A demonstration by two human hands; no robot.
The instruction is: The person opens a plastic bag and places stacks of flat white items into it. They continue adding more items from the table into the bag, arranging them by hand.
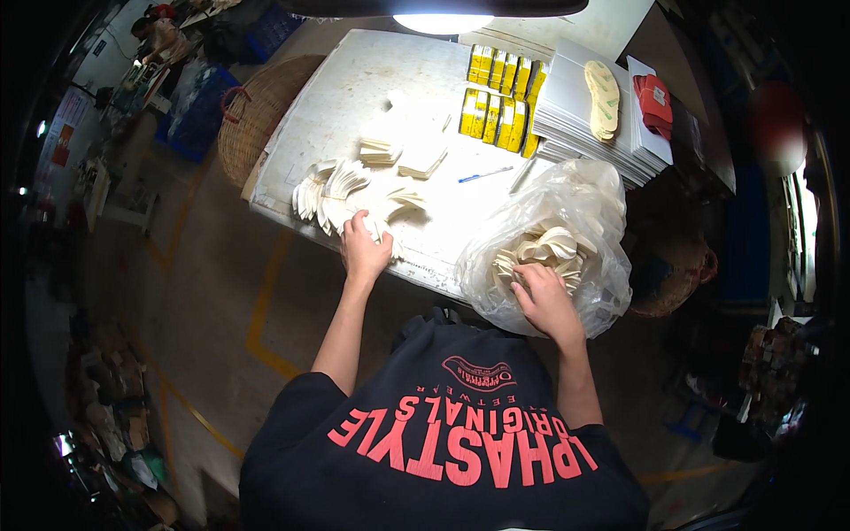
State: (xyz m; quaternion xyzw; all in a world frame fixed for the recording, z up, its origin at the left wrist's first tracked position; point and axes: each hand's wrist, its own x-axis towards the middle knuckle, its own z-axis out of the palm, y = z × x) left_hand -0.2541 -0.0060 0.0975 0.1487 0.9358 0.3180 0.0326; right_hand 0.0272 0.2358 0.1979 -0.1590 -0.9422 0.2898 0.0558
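Many thin, curved cream-coloured pieces (341, 184) lie fanned in loose stacks at the table's near left edge. My left hand (363, 253) is closed around the near end of this pile, thumb and fingers on either side of some pieces. To the right, an open clear plastic bag (609, 208) holds more cream pieces (560, 246). My right hand (547, 298) reaches in at the bag's near side, its fingers curled onto the pieces there; the fingertips are partly hidden. Two small cream stacks (381, 151) stand just beyond the left pile.
On the white table (332, 97) are a blue pen (485, 174), two rows of yellow-and-black boxes (498, 117) and stacked white sheets (567, 97). An insole-shaped piece (602, 99) and a red item (653, 104) lie on top. Wicker baskets (252, 119) flank the table; a lamp (443, 21) overhangs it.
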